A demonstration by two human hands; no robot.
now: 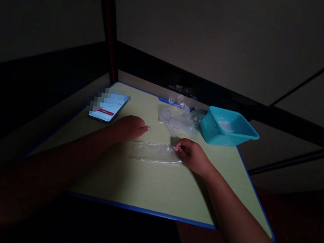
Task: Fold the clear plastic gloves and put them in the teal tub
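A clear plastic bag (pixel 153 152) lies flat on the pale green table (pixel 152 188), between my two hands. My left hand (pixel 129 127) rests on the bag's upper left edge, fingers curled and pointing right. My right hand (pixel 193 154) is curled over the bag's right end, fingertips pressed on the plastic. Whether either hand truly pinches the film is hard to see in the dim light.
A pile of more clear plastic bags (pixel 179 118) sits behind the flat one. A teal plastic tub (pixel 229 127) stands at the back right. A lit phone (pixel 108 108) lies at the back left. A dark post (pixel 109 21) rises behind the table.
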